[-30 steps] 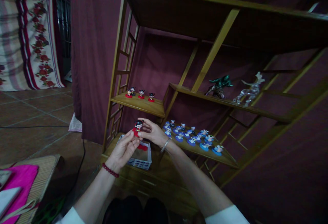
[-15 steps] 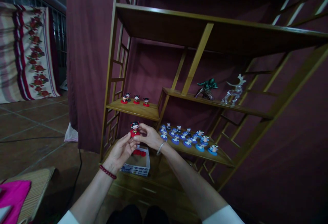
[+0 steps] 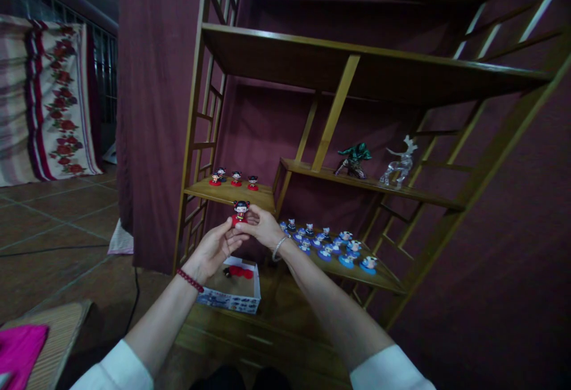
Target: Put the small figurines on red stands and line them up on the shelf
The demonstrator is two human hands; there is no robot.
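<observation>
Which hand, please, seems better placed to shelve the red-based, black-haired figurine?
Probably the right hand: the left hand also holds the figurine, but lower, farther from the flat brown wooden shelf.

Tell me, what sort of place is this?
Probably a room at home: a brown wooden display shelf holds little red-based figurines, and a cream cloth with red flowers hangs nearby.

The person's left hand (image 3: 214, 251) is bare, with a dark red bracelet (image 3: 190, 280) of small round beads; right hand (image 3: 266, 229) is bare too, with a shiny silver-coloured bangle (image 3: 279, 249), fine detail too small to read. Left sleeve (image 3: 118, 369) and right sleeve (image 3: 388, 369) match: white with a faint bluish cast, lightly creased, ending well short of the bracelet and bangle. Two dark rounded shapes (image 3: 223, 379) at the bottom edge, legwear or shoes, too dark to tell.
</observation>
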